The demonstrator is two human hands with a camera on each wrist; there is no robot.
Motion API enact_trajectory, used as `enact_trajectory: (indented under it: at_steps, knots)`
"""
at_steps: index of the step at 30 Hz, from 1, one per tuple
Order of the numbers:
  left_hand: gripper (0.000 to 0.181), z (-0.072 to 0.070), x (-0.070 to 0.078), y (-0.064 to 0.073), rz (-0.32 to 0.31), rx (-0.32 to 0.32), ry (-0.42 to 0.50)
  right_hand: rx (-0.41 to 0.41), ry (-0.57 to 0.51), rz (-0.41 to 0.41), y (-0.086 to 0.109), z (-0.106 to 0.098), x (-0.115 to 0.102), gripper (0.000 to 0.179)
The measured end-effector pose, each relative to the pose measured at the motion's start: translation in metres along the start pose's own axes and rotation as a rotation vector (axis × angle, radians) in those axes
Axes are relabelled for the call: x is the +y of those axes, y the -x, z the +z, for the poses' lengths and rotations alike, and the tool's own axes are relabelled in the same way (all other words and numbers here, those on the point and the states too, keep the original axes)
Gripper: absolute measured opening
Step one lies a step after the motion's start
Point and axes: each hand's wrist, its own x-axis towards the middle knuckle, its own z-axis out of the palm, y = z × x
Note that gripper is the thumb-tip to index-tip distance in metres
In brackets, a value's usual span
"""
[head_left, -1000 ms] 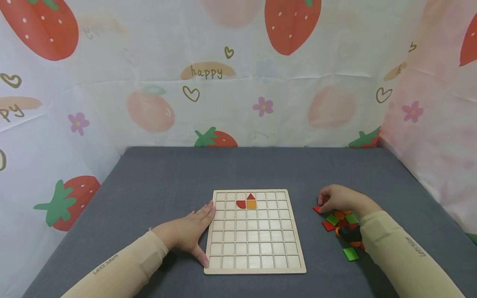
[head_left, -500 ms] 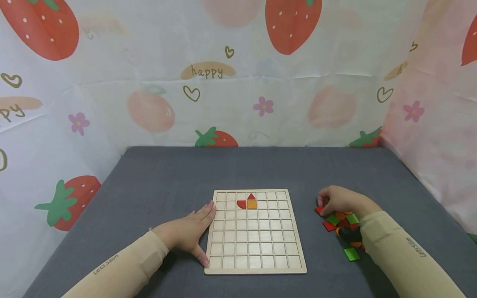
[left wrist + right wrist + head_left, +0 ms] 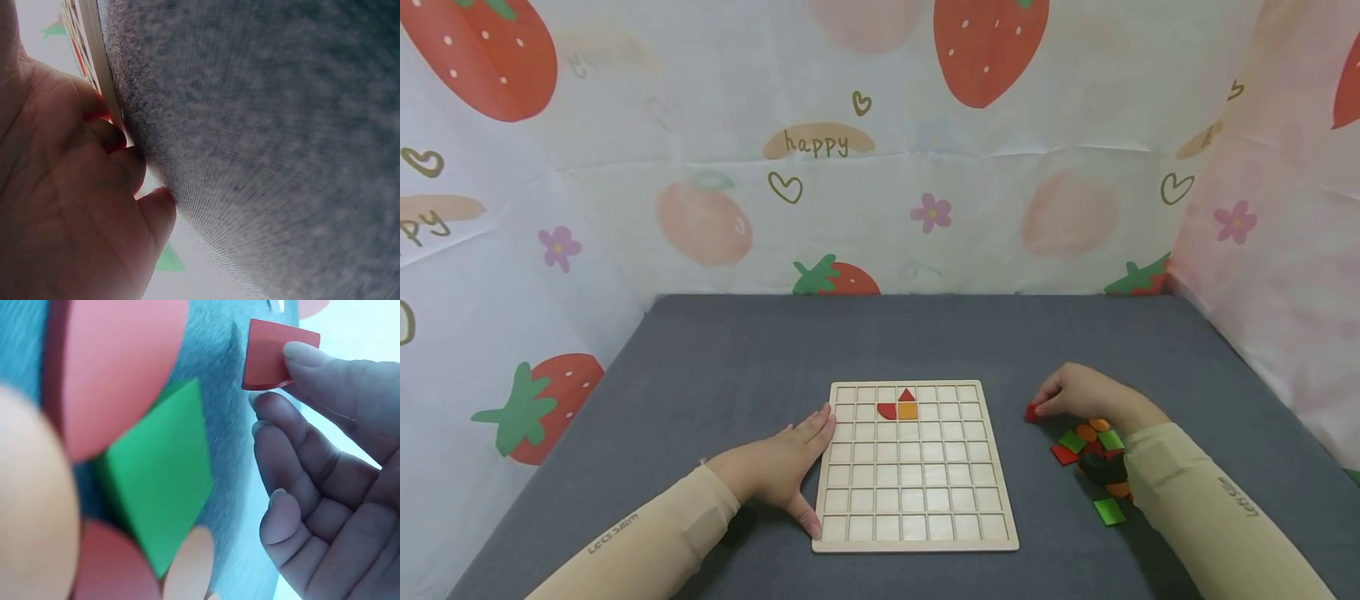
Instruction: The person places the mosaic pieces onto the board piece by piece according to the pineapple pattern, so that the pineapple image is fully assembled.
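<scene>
A pale wooden grid board (image 3: 914,477) lies on the dark grey cloth. Along its left edge rests my left hand (image 3: 775,467), fingers extended and thumb near the lower corner. Near the board's top sit a red triangle (image 3: 907,396), an orange square (image 3: 907,411) and a red quarter-round tile (image 3: 887,411). To the right, my right hand (image 3: 1084,393) pinches a small red tile (image 3: 265,353) between thumb and index finger, just off the pile's far left side. One edge of that tile looks curved in the right wrist view; the thumb covers its corner.
Beside the right forearm lies a loose pile with green tiles (image 3: 1072,442), orange discs (image 3: 1086,432) and a red tile (image 3: 1063,455). One green tile (image 3: 1109,512) lies nearer. The right sleeve (image 3: 1187,500) hides some pieces. Fruit-printed cloth (image 3: 970,242) hangs behind the table.
My right hand has lifted slightly and drawn the red tile left, away from the pile, uncovering an orange disc. The left hand has stayed on the board's edge.
</scene>
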Motion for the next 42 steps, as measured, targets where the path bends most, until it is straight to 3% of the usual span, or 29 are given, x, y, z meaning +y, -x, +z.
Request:
enact_trajectory:
  at_steps: [5,14,32,42]
  knots:
    - [0.141,-0.001,0.000,0.000,-0.003,-0.002,0.004,0.039,0.033,-0.009,-0.006,0.002,-0.004,0.012]
    - [0.141,-0.001,0.000,0.001,0.001,0.003,0.010,0.086,-0.001,-0.055,-0.017,0.017,-0.026,0.007]
    - [0.142,0.002,-0.002,0.000,-0.003,0.001,0.012,0.111,-0.036,-0.076,-0.043,0.042,-0.067,0.004]
    - [0.142,0.002,-0.002,0.000,-0.006,0.005,0.009,0.098,-0.067,-0.035,-0.062,0.058,-0.080,0.005]
